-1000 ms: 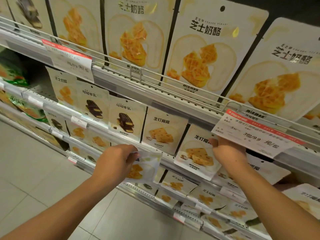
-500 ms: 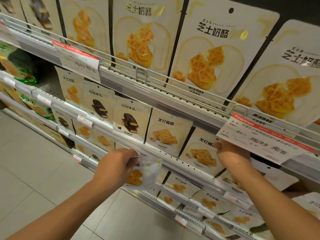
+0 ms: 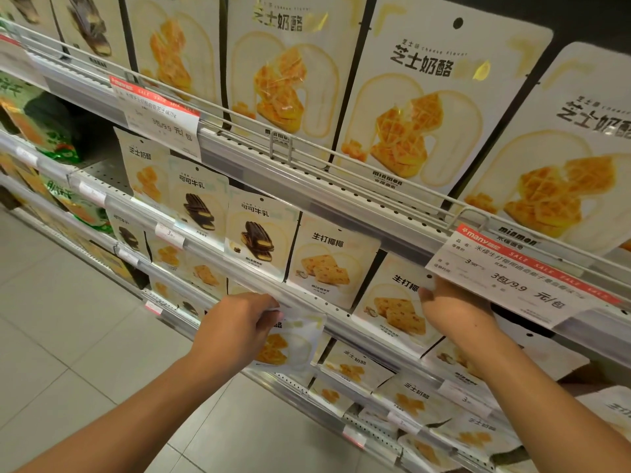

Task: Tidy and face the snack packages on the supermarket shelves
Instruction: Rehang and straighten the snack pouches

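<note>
My left hand point(image 3: 235, 322) grips a small white cheese-waffle pouch point(image 3: 293, 343) by its top edge, just under the front rail of the middle shelf point(image 3: 307, 298). My right hand point(image 3: 454, 310) reaches under the upper shelf's price tag point(image 3: 519, 278) and holds the top right corner of a tilted coconut-biscuit pouch point(image 3: 392, 308). An upright coconut pouch point(image 3: 327, 261) and two chocolate pouches point(image 3: 256, 233) stand to its left. Large cheese-waffle bags point(image 3: 409, 107) line the top shelf.
Lower shelves hold several small cheese-waffle pouches point(image 3: 409, 401) lying slanted. Green snack bags point(image 3: 44, 131) fill the far left. A wire rail point(image 3: 280, 145) fronts the top shelf. Grey floor tiles point(image 3: 85, 353) lie below.
The camera has drifted so the shelves sit lower and rightward in view. Both hands keep their holds; the left hand's pouch has risen slightly toward the rail.
</note>
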### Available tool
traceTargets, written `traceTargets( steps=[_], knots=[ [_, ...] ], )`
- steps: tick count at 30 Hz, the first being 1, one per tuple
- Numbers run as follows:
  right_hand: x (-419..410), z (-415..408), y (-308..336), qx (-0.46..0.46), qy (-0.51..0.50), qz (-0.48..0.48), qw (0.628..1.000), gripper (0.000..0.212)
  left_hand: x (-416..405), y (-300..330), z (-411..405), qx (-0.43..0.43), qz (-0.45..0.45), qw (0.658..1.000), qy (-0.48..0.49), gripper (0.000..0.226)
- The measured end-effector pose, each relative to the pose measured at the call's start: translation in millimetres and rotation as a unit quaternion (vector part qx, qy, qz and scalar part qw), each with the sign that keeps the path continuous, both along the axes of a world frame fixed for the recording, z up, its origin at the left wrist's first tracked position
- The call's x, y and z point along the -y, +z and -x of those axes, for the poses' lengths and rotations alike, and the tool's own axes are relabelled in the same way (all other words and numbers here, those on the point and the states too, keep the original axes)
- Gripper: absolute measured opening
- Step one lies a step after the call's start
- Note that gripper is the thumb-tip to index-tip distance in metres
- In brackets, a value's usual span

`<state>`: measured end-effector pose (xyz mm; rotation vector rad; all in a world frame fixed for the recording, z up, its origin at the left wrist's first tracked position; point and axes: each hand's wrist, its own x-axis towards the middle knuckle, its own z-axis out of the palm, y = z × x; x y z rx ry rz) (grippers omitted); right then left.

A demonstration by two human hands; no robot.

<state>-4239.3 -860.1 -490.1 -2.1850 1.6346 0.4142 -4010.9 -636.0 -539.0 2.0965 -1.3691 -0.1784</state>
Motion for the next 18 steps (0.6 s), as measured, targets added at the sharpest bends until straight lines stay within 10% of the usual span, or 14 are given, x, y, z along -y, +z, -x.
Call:
traceTargets(
  steps=[5,11,18],
  knots=[
    [-39,-8,-11,0.113,0.191,0.264,0.939,0.036,-5,-2,5,-0.002,-0.014,1.000,0.009,0.008],
    [-99,-86,-30,0.269,0.379,0.040,0.885,0.059,-32,4,-7,-0.012,-0.046,0.998,0.046,0.013],
    [-144,-199,-36,0.281,0.389,-0.065,0.875,0.008,-94,12,-72,-0.017,-0.020,0.995,0.099,0.013]
  ],
)
